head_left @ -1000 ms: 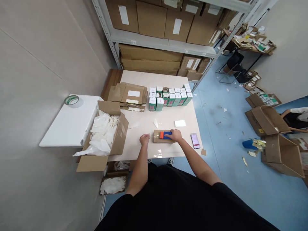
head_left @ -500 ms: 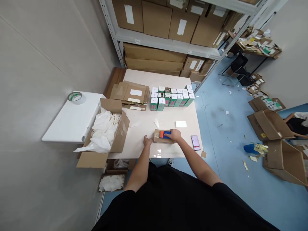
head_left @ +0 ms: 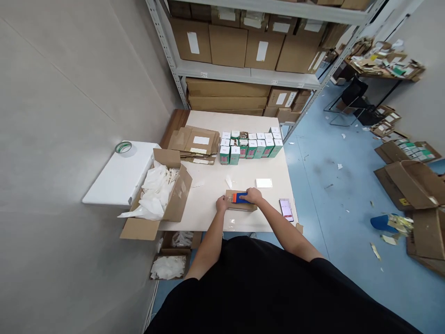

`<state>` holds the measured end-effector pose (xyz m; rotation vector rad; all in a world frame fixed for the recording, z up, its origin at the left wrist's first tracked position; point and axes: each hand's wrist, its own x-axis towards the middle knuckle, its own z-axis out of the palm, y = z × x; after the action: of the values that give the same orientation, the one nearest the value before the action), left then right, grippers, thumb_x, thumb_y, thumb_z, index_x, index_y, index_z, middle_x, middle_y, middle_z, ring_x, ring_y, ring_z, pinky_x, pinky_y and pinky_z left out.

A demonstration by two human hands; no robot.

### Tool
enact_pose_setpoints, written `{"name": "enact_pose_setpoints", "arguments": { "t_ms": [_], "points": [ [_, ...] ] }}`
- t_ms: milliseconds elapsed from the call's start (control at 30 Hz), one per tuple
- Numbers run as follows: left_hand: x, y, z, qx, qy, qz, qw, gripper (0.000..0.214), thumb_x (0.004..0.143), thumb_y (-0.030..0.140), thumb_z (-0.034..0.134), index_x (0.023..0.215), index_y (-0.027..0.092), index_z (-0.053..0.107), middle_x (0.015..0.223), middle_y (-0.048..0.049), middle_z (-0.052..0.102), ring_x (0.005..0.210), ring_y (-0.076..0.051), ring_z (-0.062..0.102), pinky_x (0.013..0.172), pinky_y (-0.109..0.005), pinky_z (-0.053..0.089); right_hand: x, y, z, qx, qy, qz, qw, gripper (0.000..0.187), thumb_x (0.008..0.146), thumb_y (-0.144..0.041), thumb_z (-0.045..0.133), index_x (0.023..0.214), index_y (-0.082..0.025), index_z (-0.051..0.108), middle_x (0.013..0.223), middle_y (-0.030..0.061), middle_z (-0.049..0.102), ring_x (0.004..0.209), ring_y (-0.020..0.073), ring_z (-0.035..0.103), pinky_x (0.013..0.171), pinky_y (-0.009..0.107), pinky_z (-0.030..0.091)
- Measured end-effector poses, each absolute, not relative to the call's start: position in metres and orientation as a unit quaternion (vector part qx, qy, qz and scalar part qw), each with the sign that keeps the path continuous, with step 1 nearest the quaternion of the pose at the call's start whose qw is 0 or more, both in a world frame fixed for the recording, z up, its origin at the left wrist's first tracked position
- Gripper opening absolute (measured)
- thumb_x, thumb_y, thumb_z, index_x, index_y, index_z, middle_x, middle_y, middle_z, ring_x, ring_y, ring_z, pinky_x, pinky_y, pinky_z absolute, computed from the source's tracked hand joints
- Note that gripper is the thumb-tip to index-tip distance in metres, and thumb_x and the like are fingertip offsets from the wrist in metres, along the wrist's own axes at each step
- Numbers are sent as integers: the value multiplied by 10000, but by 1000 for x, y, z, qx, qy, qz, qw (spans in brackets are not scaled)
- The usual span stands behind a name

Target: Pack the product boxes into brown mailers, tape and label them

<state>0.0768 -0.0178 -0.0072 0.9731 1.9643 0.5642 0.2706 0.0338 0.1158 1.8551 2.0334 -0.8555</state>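
Note:
A small brown cardboard box (head_left: 243, 208) lies near the front edge of the white table, with shiny clear tape at its left end. My right hand (head_left: 253, 195) is closed round a blue and orange tape dispenser (head_left: 239, 198), which rests on the top of the box. At the box's left end, my left hand (head_left: 221, 203) grips it with bent fingers; the fingertips are partly hidden. Behind the box lie a white rectangular card or flat box (head_left: 264, 183) and a scrap of white paper (head_left: 228, 181).
Several green and white boxes (head_left: 260, 148) stand at the table's back right, beside flattened cardboard (head_left: 198, 141). An open carton (head_left: 179, 197) of white packing material is on the left. A phone (head_left: 286, 209) lies near the right edge. Shelving (head_left: 243, 72) rises behind.
My left hand has closed onto the left end of the box; before, its fingers were apart. My right hand keeps the dispenser on the box. The camera view has shifted slightly.

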Motion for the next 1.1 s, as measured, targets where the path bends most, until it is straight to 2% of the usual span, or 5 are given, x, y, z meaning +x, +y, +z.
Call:
{"name": "enact_pose_setpoints", "arguments": {
  "t_ms": [133, 533, 733, 900, 1100],
  "points": [
    [89, -18, -7, 408, 795, 191, 405, 381, 1008, 417, 470, 952, 197, 775, 965, -144, 776, 900, -275, 716, 751, -318, 466, 271, 35, 117, 643, 694, -294, 135, 529, 830, -638, 712, 1034, -151, 732, 1107, 152, 754, 972, 258, 721, 683, 269, 493],
    [102, -20, -9, 444, 802, 176, 359, 307, 1001, 439, 486, 1018, 282, 748, 985, -94, 766, 964, -282, 685, 802, -322, 451, 380, 40, 119, 671, 669, -279, 159, 513, 791, -653, 748, 949, -165, 753, 1013, 132, 762, 909, 250, 722, 641, 256, 461],
    [103, -19, -10, 455, 799, 171, 355, 342, 1010, 448, 463, 954, 274, 752, 986, -107, 765, 964, -300, 681, 793, -333, 446, 427, 34, 117, 683, 663, -263, 161, 531, 778, -676, 748, 943, -172, 767, 995, 139, 759, 882, 257, 716, 643, 270, 456],
    [102, -18, -9, 454, 795, 170, 363, 325, 997, 455, 489, 937, 274, 752, 975, -102, 767, 961, -298, 683, 794, -328, 449, 467, 28, 110, 703, 638, -265, 168, 469, 800, -628, 746, 899, -170, 765, 980, 138, 753, 880, 256, 706, 631, 276, 431],
    [96, -17, -7, 452, 788, 172, 381, 321, 975, 484, 517, 979, 284, 767, 1025, -96, 776, 980, -302, 688, 797, -328, 462, 464, 21, 96, 720, 620, -265, 165, 473, 816, -624, 732, 947, -170, 754, 1015, 136, 752, 885, 252, 702, 622, 273, 423]
  ]
}}
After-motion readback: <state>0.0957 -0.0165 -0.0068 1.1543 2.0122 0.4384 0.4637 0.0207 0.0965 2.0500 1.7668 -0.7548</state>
